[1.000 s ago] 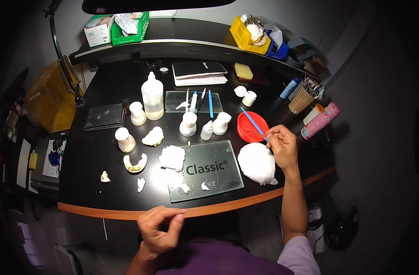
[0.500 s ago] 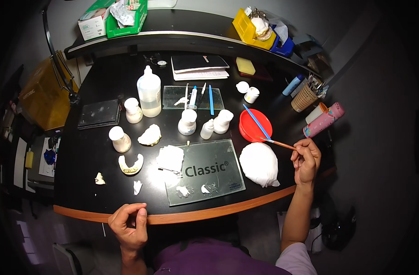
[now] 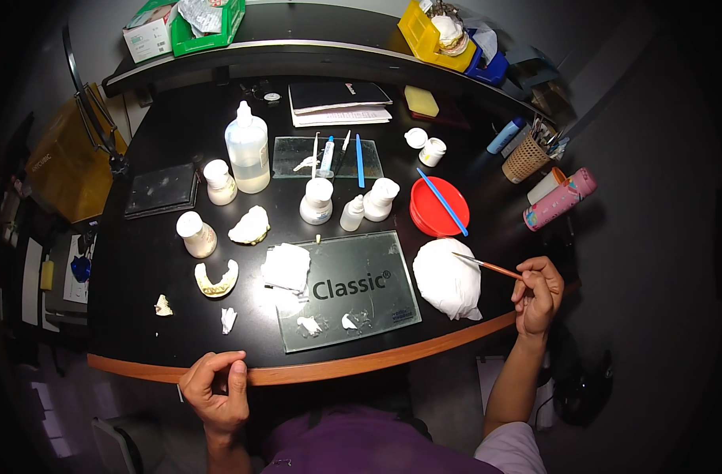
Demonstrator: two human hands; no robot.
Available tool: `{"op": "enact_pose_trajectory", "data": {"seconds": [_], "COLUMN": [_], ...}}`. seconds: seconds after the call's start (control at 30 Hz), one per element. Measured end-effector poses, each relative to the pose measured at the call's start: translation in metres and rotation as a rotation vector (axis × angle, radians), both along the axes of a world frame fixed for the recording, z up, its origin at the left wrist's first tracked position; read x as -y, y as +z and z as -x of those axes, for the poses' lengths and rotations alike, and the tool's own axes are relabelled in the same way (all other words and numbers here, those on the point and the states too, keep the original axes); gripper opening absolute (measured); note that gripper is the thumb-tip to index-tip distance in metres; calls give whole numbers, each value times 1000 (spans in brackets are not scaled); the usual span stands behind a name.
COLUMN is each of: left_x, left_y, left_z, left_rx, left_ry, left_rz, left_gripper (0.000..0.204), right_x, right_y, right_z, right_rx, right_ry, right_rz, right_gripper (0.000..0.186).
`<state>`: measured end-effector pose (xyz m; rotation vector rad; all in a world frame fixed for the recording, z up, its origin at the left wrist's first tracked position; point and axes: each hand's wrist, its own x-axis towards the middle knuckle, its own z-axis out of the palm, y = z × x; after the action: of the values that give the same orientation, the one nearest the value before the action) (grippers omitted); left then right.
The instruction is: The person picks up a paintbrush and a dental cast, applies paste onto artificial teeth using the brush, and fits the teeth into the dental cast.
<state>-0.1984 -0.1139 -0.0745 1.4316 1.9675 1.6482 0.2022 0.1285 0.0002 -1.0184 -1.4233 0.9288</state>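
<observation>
My right hand [image 3: 537, 296], at the right of the table, is closed around the handle of a thin reddish-brown paintbrush [image 3: 493, 267]. Its dark tip points left over the rounded white bundle [image 3: 446, 283], which looks like folded tissue; whether they touch I cannot tell. Behind the bundle stands a red bowl [image 3: 421, 224] with a blue stick [image 3: 442, 200] across it. My left hand [image 3: 218, 391] is at the table's front edge, fingers curled, thumb against forefinger, nothing visible between them. A glass slab [image 3: 353, 316] holds a white tissue pad [image 3: 286, 267] and small white lumps [image 3: 309, 325].
Left of the slab lie a horseshoe-shaped dental cast [image 3: 217, 286] and another pale cast [image 3: 250, 226]. White bottles [image 3: 316, 201] and a tall clear bottle [image 3: 248, 150] stand behind. A pink flask [image 3: 562, 201] and a woven pen holder [image 3: 527, 158] are at the right.
My right hand has moved slightly right and nearer me, bringing the brush tip from the red bowl's near rim to over the white bundle. My left hand keeps its curled pose.
</observation>
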Motion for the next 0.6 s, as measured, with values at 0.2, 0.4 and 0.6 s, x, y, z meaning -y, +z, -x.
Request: {"op": "enact_pose_trajectory", "data": {"seconds": [0.2,0.4,0.6], "left_x": [-1,-7,-6], "left_y": [3,-3,-6], "left_z": [-2,-6,-5], "left_rx": [4,33,0], "left_ry": [8,28,42], "left_rz": [0,-92,-72], "left_gripper": [6,4,4], "right_x": [5,-15,-63], "right_y": [2,5,0], "right_z": [-2,11,71], "right_rx": [-48,18,389], "right_ry": [17,42,85], "right_rz": [-40,-149,-126], "right_gripper": [14,11,7]}}
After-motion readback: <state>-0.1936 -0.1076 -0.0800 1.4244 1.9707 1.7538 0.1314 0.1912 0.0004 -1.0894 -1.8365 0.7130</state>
